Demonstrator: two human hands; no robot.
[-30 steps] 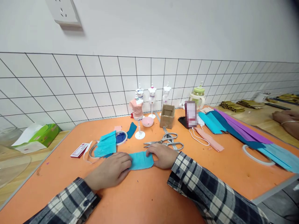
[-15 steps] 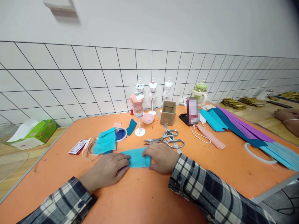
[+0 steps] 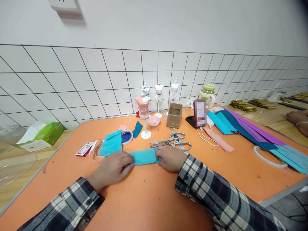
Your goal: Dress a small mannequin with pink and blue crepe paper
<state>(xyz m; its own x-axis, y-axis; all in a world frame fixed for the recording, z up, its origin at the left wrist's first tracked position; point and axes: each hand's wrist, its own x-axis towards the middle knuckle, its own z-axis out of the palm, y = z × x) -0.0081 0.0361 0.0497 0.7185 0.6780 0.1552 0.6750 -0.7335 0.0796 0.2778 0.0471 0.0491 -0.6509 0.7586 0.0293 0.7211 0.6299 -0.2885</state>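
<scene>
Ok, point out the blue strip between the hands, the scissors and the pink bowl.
Blue strip (image 3: pixel 144 157): head view, middle of its upper face.
Scissors (image 3: pixel 166 142): head view, at the pivot.
Pink bowl (image 3: pixel 154 124): head view, front outer wall.

Location type: craft workspace, dressmaking in miniature. Indicators: small white plastic dress forms (image 3: pixel 158 91) on stands, silver all-metal scissors (image 3: pixel 166 142), and flat purple fabric-like sheets (image 3: pixel 255 126) on a smooth orange surface (image 3: pixel 134 205). An adjacent pale wooden surface (image 3: pixel 267 117) carries folded gold-coloured bundles (image 3: pixel 243 105) near another person's arm (image 3: pixel 303 128).
</scene>
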